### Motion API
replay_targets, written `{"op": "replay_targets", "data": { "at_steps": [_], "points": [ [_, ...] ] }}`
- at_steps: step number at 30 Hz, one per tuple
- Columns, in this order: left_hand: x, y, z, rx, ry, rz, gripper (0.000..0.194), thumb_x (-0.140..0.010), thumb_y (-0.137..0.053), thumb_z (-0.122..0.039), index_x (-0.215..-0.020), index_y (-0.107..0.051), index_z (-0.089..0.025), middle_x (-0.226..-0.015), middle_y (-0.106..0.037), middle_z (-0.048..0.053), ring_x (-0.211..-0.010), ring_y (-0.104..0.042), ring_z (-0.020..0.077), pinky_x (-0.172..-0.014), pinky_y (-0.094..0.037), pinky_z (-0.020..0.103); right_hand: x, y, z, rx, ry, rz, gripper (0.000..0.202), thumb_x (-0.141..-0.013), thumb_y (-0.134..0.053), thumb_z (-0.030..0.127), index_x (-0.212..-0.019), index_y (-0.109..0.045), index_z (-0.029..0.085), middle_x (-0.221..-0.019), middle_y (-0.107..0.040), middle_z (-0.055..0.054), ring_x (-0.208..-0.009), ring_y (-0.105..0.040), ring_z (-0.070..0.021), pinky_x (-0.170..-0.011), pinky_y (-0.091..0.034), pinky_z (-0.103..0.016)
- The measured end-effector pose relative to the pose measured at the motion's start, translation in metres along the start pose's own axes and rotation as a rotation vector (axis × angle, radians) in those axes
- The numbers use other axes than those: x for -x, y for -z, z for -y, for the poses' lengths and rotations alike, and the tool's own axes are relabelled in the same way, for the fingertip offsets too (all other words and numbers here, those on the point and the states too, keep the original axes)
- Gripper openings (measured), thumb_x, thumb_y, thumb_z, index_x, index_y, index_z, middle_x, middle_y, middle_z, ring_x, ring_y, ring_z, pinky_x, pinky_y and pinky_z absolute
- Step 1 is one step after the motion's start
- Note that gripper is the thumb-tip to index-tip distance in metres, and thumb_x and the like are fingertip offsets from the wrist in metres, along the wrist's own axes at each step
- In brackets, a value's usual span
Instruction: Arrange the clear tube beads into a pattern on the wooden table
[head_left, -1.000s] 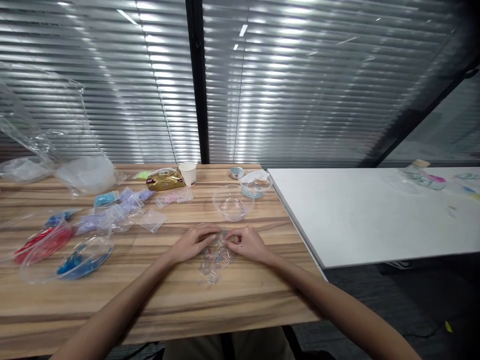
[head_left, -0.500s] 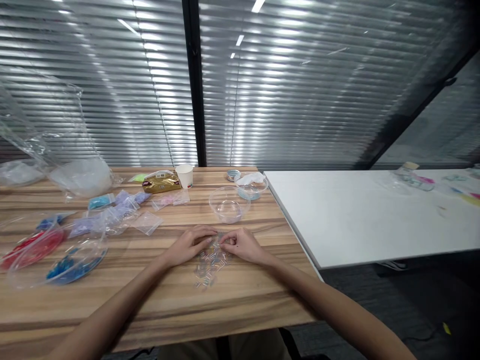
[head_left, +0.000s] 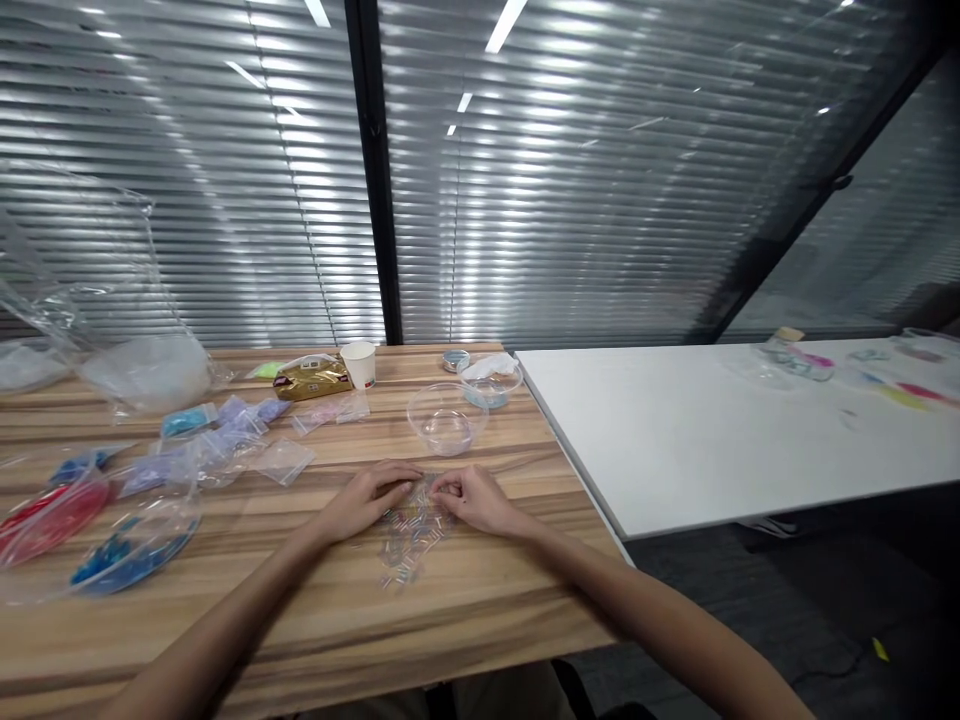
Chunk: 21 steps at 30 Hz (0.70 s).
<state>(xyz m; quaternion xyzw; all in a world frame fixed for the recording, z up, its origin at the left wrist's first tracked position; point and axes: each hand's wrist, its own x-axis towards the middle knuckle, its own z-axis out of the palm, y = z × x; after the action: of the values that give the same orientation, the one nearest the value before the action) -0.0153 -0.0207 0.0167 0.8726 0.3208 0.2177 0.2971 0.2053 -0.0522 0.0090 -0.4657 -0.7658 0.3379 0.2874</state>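
A loose pile of small, clear, shiny tube-shaped beads (head_left: 409, 545) lies on the wooden table between my hands. My left hand (head_left: 369, 498) rests at the pile's upper left, its fingers stretched forward and the thumb apart, touching the edge of the beads. On the other side, my right hand (head_left: 478, 499) has thumb and fingertips pinched together at the top right of the pile. Whatever is in that pinch is too small to make out. Just beyond both hands stands a clear plastic bowl (head_left: 448, 425).
Small bags of lilac beads (head_left: 236, 425), a gold packet (head_left: 311, 378) and a paper cup (head_left: 360, 365) stand at the back left. Clear bowls with red pieces (head_left: 75, 515) and blue pieces (head_left: 112, 560) sit left. A white table (head_left: 675, 430) adjoins on the right.
The whole view has shifted slightly. Both hands stay at the bead pile, with the right fingertips still pinched and the left fingers still stretched out.
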Motion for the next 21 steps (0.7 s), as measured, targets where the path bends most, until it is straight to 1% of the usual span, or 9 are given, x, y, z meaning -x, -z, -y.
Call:
{"op": "replay_targets", "data": {
  "at_steps": [4,8,10,12,14,15,17,19,21],
  "points": [
    [0.0,0.002,0.003,0.004,0.009,0.006,0.032,-0.096,-0.043,-0.036,-0.116,-0.063,-0.022,-0.119,-0.064,0.004,-0.112,-0.057,0.0203,-0.099,-0.042,0.033,0.002,0.004,0.006,-0.108,0.038,-0.038,0.02,-0.084,-0.053,0.021,-0.082,-0.071,0.013,-0.067,-0.064,-0.001,-0.055,-0.046,-0.0102,-0.053,-0.032,-0.019],
    [0.0,0.002,0.007,0.003,0.005,-0.005,0.032,-0.096,-0.043,-0.037,-0.113,-0.065,-0.022,-0.118,-0.065,0.005,-0.109,-0.058,0.0211,-0.097,-0.043,0.033,0.011,0.015,0.015,-0.149,0.096,-0.129,0.023,-0.084,-0.056,0.031,-0.083,-0.072,0.015,-0.067,-0.064,-0.002,-0.054,-0.046,-0.0111,-0.051,-0.033,-0.021],
    [0.0,0.002,0.008,-0.002,0.003,-0.016,0.032,-0.095,-0.044,-0.038,-0.112,-0.065,-0.021,-0.117,-0.066,0.006,-0.107,-0.059,0.0211,-0.096,-0.044,0.032,0.013,0.027,0.016,-0.12,0.136,-0.236,0.027,-0.085,-0.056,0.037,-0.085,-0.072,0.015,-0.07,-0.066,-0.003,-0.054,-0.047,-0.0118,-0.051,-0.034,-0.022],
    [0.0,0.002,0.008,-0.006,0.002,-0.023,0.031,-0.095,-0.045,-0.037,-0.112,-0.066,-0.021,-0.116,-0.066,0.005,-0.107,-0.059,0.0208,-0.096,-0.044,0.032,0.009,0.046,0.014,-0.043,0.155,-0.41,0.031,-0.087,-0.053,0.04,-0.087,-0.071,0.015,-0.075,-0.067,-0.005,-0.055,-0.049,-0.0127,-0.051,-0.037,-0.023],
    [0.0,0.002,0.008,-0.006,0.002,-0.027,0.03,-0.095,-0.045,-0.037,-0.11,-0.066,-0.021,-0.116,-0.066,0.005,-0.107,-0.059,0.0208,-0.096,-0.044,0.033,-0.004,0.07,0.007,0.118,0.154,-0.578,0.033,-0.089,-0.048,0.039,-0.091,-0.071,0.015,-0.075,-0.067,-0.006,-0.054,-0.049,-0.0136,-0.053,-0.039,-0.024],
    [0.0,0.002,0.008,-0.003,0.001,-0.029,0.03,-0.095,-0.046,-0.037,-0.11,-0.066,-0.022,-0.116,-0.066,0.005,-0.107,-0.06,0.0209,-0.096,-0.044,0.033,-0.013,0.083,0.002,0.238,0.151,-0.607,0.033,-0.09,-0.047,0.037,-0.093,-0.071,0.016,-0.08,-0.068,-0.007,-0.058,-0.052,-0.0147,-0.058,-0.041,-0.025],
    [0.0,0.003,0.008,0.006,-0.002,-0.029,0.03,-0.094,-0.046,-0.038,-0.109,-0.067,-0.022,-0.116,-0.066,0.005,-0.107,-0.06,0.0212,-0.096,-0.045,0.034,-0.035,0.107,-0.009,0.505,0.028,-0.631,0.031,-0.091,-0.044,0.031,-0.098,-0.071,0.016,-0.081,-0.068,-0.007,-0.066,-0.057,-0.0166,-0.067,-0.042,-0.026],
    [-0.001,0.003,0.008,0.013,-0.006,-0.026,0.031,-0.094,-0.046,-0.039,-0.109,-0.067,-0.021,-0.115,-0.066,0.006,-0.107,-0.06,0.0214,-0.095,-0.045,0.034,-0.056,0.124,-0.021,0.561,-0.053,-0.633,0.028,-0.09,-0.046,0.026,-0.1,-0.071,0.016,-0.079,-0.068,-0.007,-0.071,-0.059,-0.0182,-0.069,-0.041,-0.026],
    [-0.001,0.003,0.009,0.015,-0.007,-0.026,0.032,-0.094,-0.045,-0.039,-0.109,-0.067,-0.021,-0.115,-0.066,0.006,-0.107,-0.06,0.0215,-0.095,-0.045,0.034,-0.072,0.132,-0.033,0.596,-0.118,-0.623,0.026,-0.089,-0.048,0.023,-0.1,-0.071,0.017,-0.08,-0.069,-0.007,-0.075,-0.061,-0.0202,-0.069,-0.04,-0.026]
  ]
}}
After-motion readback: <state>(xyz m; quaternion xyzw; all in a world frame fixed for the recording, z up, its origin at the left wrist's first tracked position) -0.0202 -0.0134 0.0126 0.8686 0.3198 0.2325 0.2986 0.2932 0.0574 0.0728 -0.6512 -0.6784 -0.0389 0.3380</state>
